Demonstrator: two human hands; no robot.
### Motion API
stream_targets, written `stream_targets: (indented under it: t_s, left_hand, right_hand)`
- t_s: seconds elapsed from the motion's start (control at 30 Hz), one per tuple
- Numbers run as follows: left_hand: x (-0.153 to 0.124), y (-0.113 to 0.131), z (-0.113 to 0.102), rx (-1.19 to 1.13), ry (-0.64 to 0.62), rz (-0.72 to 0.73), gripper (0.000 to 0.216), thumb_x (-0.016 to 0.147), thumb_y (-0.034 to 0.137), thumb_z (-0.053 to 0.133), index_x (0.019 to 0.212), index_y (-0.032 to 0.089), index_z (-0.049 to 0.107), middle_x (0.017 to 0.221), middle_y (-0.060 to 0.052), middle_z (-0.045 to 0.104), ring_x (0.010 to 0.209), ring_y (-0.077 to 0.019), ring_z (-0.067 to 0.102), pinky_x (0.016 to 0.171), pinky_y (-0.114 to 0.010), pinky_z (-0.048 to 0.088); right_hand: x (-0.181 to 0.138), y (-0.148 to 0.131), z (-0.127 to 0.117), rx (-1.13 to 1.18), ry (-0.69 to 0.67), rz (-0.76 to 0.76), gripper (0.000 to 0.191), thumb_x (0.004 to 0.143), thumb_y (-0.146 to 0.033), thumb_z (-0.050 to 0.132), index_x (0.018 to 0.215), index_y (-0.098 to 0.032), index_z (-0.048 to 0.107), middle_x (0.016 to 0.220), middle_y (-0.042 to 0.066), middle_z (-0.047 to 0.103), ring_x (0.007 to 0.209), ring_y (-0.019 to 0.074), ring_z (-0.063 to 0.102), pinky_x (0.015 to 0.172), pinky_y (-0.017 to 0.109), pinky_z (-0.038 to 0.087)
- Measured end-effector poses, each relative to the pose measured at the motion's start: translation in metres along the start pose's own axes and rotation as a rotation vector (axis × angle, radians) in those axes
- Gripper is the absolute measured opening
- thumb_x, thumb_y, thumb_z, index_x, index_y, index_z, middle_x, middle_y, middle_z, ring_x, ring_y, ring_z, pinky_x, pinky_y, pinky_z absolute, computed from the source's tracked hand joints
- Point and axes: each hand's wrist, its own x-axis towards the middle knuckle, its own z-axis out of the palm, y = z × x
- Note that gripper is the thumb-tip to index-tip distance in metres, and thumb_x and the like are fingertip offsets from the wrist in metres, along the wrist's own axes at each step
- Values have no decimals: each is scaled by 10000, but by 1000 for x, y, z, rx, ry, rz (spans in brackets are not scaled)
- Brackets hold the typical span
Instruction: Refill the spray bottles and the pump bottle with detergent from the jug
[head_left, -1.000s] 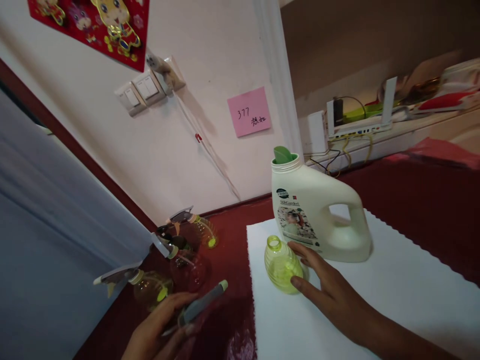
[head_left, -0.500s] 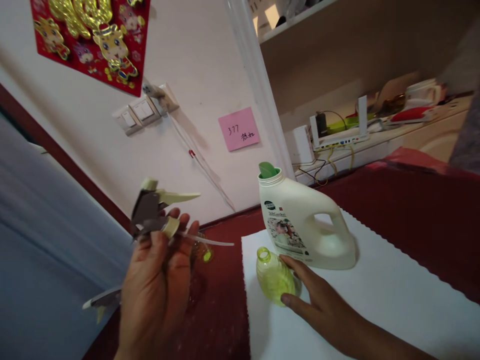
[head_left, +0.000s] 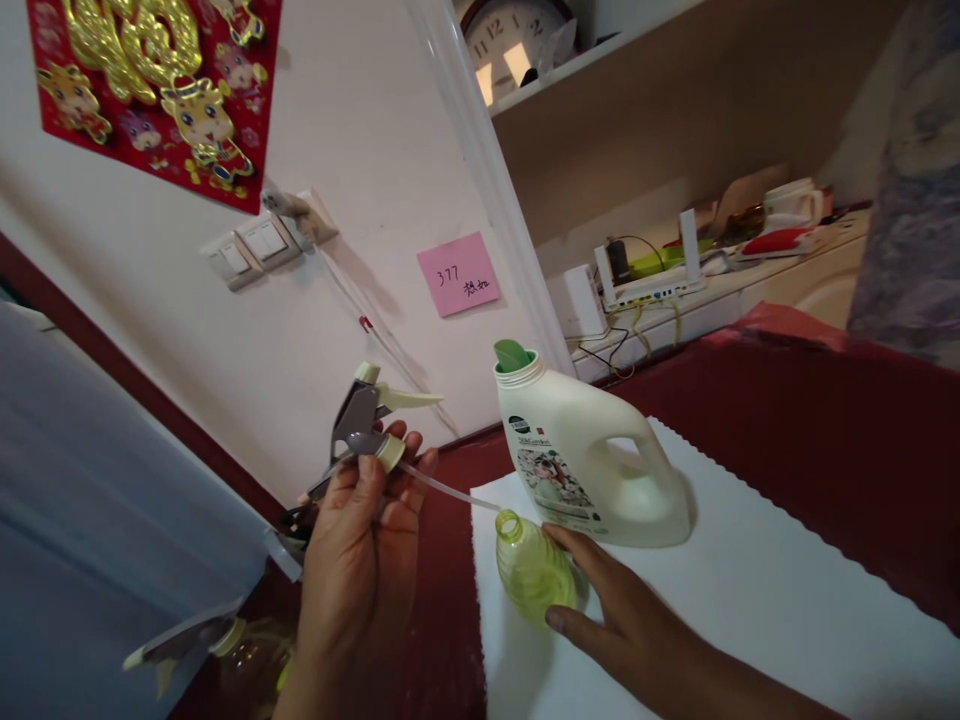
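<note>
**Spray head lifted, its tube now at the bottle's mouth**

The left hand (head_left: 360, 560) is closed around a grey-and-cream spray head (head_left: 367, 425), holding it up above the dark red worktop (head_left: 787, 420) with the nozzle pointing right. A second ago this hand was low at the worktop's edge with the spray head lying across its fingers; half a second ago it had risen, the thin dip tube (head_left: 450, 492) pointing at empty air. Now the tube slants down to the right and its tip sits just at the open neck of the small green bottle (head_left: 531, 565). Whether the tip has entered the neck cannot be told.

The right hand (head_left: 622, 625) rests against that bottle with thumb and fingers spread along its side, steadying it, as it has done through all three views. The bottle lies tilted on a white cloth (head_left: 750, 600), mouth up and to the left. By this judgement, the tube and the bottle's mouth have been brought into line, so the spray head is close to meeting the bottle.

Just behind the bottle stands a cream detergent jug (head_left: 585, 460) with a green spout, touching or nearly touching it. At the lower left, other spray bottles (head_left: 225, 650) sit near the worktop's edge. Farther out, the wall carries a pink note (head_left: 457, 273), light switches (head_left: 247, 250) and a red decoration (head_left: 150, 90).
</note>
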Motion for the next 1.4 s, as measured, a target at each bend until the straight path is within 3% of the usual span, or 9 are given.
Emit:
stream_targets:
  t_s: [0.2,0.4,0.57,0.77,1.07,1.27,1.4]
  left_hand:
    - [1,5,0,3,1,-9,69,902,213,727,968,194,735,1092,-35,750,988,-172,737,1036,-368,576]
    - [-3,-6,-1,2,-6,-89,85,873,216,760,942,173,734,1065,-50,759,935,-166,743,961,-336,608]
    - [-19,-37,-10,14,-40,-206,228,780,261,847,964,181,738,1045,-72,769,989,-212,742,961,-344,585]
    - [-41,-83,-29,48,-164,-412,257,835,351,786,1068,247,754,1159,-89,767,1201,-322,661,1012,-425,519]
    - [-44,-101,-43,123,-166,-356,487,823,352,803,1280,249,668,1241,-118,732,1194,-302,656,1000,-429,511]
    - [-44,-102,-50,148,-215,-353,523,866,321,772,1354,241,602,1276,-126,714,1186,-287,667,1007,-415,506]
    - [-44,-101,-51,162,-243,-357,498,879,314,762,1348,253,606,1280,-108,713,1207,-269,658,1029,-391,494]
  right_hand:
    - [2,0,0,-13,-12,4,747,932,-517,573,1577,-241,317,1628,101,377,1489,294,355,1215,521,320]
    - [1,-4,-2,-26,-35,12,768,918,-495,584,1578,-209,315,1632,112,364,1493,290,344,1217,509,314]
    - [2,-5,-1,-24,-25,27,771,888,-448,620,1568,-220,338,1627,97,377,1486,291,355,1211,514,318]
    - [3,-4,0,10,22,-38,752,871,-396,646,1551,-242,366,1603,94,420,1456,288,404,1199,500,341]
    - [5,-7,0,2,21,-31,787,839,-382,672,1551,-236,369,1602,114,419,1457,313,400,1190,533,344]
    - [9,-8,6,-1,48,-2,866,802,-357,701,1569,-203,329,1621,114,384,1477,285,367,1216,495,311]
    - [16,-22,8,-19,53,46,942,709,-338,778,1541,-159,375,1563,147,457,1435,324,419,1192,497,342]
